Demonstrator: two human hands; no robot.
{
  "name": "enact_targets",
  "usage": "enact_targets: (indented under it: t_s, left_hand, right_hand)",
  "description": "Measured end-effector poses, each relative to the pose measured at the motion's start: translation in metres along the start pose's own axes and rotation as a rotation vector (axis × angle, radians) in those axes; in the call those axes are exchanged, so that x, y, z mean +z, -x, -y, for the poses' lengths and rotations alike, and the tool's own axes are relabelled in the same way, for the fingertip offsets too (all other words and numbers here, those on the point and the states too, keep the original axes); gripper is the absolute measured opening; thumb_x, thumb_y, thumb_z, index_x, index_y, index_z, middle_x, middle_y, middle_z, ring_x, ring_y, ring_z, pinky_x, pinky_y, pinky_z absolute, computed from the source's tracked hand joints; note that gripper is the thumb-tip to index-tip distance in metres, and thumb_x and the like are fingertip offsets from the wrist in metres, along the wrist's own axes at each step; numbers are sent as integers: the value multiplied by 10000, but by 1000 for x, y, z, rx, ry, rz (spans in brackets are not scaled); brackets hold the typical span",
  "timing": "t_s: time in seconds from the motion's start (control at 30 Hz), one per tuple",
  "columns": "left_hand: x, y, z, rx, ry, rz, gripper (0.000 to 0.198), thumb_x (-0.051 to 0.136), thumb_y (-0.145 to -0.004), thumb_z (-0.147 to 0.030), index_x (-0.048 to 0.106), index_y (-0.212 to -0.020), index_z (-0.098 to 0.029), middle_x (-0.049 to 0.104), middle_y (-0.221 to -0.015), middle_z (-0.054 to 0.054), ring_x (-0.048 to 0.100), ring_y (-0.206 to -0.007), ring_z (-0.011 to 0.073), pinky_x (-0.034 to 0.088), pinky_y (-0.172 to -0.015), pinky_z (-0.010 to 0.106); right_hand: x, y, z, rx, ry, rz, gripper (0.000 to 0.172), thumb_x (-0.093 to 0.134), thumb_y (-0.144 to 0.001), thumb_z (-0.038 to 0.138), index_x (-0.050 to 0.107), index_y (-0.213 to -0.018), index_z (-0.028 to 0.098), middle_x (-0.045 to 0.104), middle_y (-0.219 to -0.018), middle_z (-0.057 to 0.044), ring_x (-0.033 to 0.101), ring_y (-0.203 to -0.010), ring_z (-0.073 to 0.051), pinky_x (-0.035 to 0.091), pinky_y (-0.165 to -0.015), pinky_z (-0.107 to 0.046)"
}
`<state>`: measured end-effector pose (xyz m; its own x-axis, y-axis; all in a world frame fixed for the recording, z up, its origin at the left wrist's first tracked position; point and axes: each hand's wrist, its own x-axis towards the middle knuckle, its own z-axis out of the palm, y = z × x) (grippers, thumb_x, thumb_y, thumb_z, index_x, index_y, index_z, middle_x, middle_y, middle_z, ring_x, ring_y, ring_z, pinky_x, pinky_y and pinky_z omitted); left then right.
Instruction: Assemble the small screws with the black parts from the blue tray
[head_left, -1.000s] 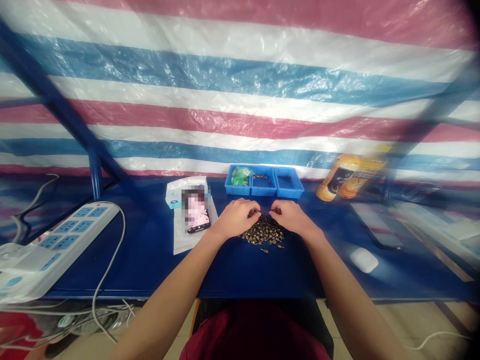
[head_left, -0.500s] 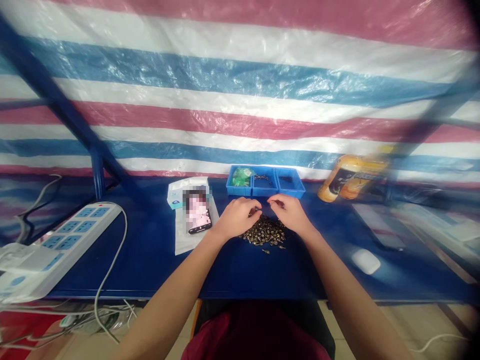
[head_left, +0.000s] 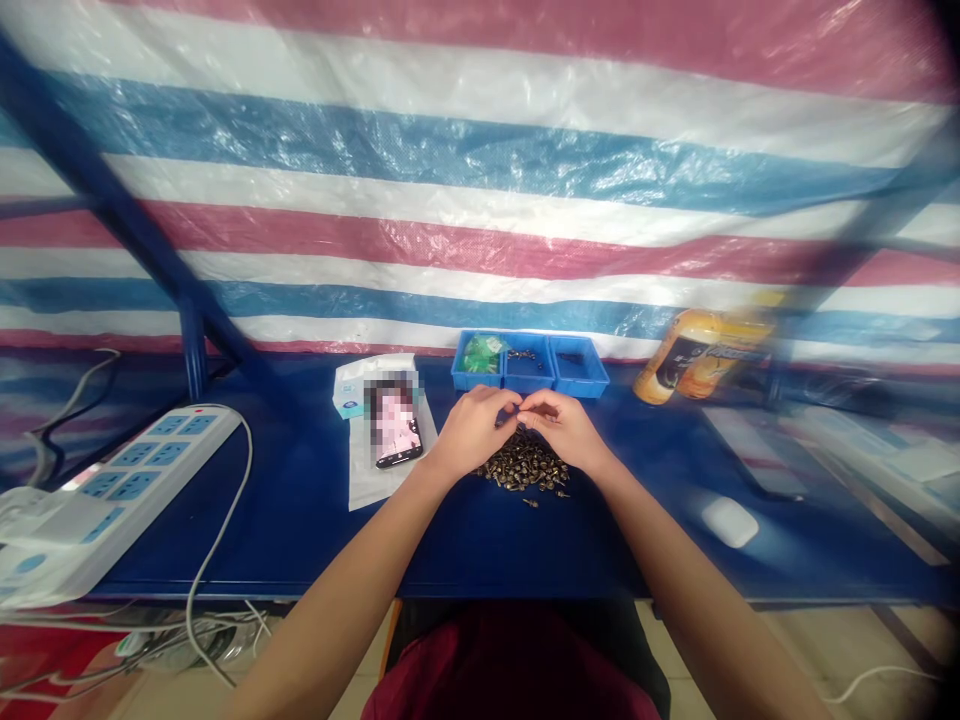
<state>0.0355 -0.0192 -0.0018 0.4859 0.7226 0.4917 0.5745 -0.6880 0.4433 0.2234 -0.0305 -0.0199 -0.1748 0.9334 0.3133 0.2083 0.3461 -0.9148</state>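
Note:
My left hand (head_left: 474, 428) and my right hand (head_left: 561, 428) meet fingertip to fingertip over a heap of small brass-coloured metal parts (head_left: 525, 464). Both hands are closed in a pinch. Whatever sits between the fingertips is too small to make out. A few loose parts (head_left: 531, 503) lie in front of the heap. Just behind my hands stands a blue divided tray (head_left: 531, 386). Its left compartment holds a green plastic bag (head_left: 484, 353), the middle one some small metal pieces (head_left: 523, 354), and the right one small dark pieces (head_left: 572, 358).
A phone (head_left: 397, 430) rests against a tissue pack (head_left: 351, 390) on the left. Farther left is a power strip (head_left: 142, 470) with a trailing cable (head_left: 225, 520). To the right are yellow-orange bottles (head_left: 682, 355), a second phone (head_left: 750, 450) and a white rounded case (head_left: 730, 522).
My right hand has moved left, so its fingertips now meet those of my left hand. The heap and the tray look the same.

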Motion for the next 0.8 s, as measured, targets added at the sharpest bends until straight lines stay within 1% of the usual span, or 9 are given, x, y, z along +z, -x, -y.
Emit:
enact_targets:
  t_s: [0.13,0.23,0.3,0.43,0.53,0.6,0.7,0.8]
  left_hand:
    - [-1,0,-2,22,6,-12,88,590,-900,-233,664,-949,-238,713,-953,5,612,-947,202,485,-855,335]
    - [-1,1,-3,34,13,-19,90,614,-897,-250,669,-967,-236,720,-965,6,611,-956,204,488,-855,337]
    - [0,1,-3,41,13,-15,92,626,-895,-263,672,-969,-235,722,-968,8,613,-954,206,491,-841,336]
    - [1,1,-2,37,8,-33,104,613,-912,-313,678,-915,-232,722,-924,13,622,-924,206,493,-819,338]
    - [1,0,-2,18,10,-89,129,594,-926,-323,685,-917,-232,721,-918,20,630,-923,205,494,-840,345]
    - [1,0,-1,18,20,-111,141,583,-935,-323,693,-935,-234,723,-932,24,635,-933,205,492,-859,350]
    - [1,0,0,20,47,-117,171,559,-951,-335,701,-957,-239,729,-944,24,639,-936,205,489,-866,345]
    - [0,-1,-1,0,75,-101,222,519,-971,-357,706,-949,-240,732,-934,22,642,-912,199,484,-848,329]
  right_hand:
    - [0,0,2,52,-106,2,245,783,-742,405,694,-829,194,715,-828,-33,661,-771,-184,519,-748,-343]
    - [-1,0,3,109,-185,-7,274,814,-699,421,700,-804,195,730,-826,-36,677,-792,-194,529,-787,-365]
    - [-1,0,4,133,-198,-3,286,822,-685,430,708,-797,193,734,-816,-38,678,-795,-196,531,-799,-371]
    - [-2,0,4,121,-206,12,281,781,-739,450,731,-832,190,706,-739,-22,655,-721,-172,527,-776,-358]
    - [-3,-1,4,121,-295,-12,309,769,-764,424,733,-1001,229,723,-818,-14,655,-711,-158,531,-769,-357]
    - [-3,-2,4,146,-328,-37,353,788,-744,404,732,-1056,249,737,-887,-18,661,-727,-157,534,-780,-365]
    - [-4,-2,4,172,-300,-50,326,800,-725,409,766,-992,226,748,-931,-41,666,-752,-168,536,-817,-387]
    - [-3,-2,3,131,-264,-45,321,795,-727,421,772,-972,215,751,-918,-47,667,-763,-179,538,-817,-392]
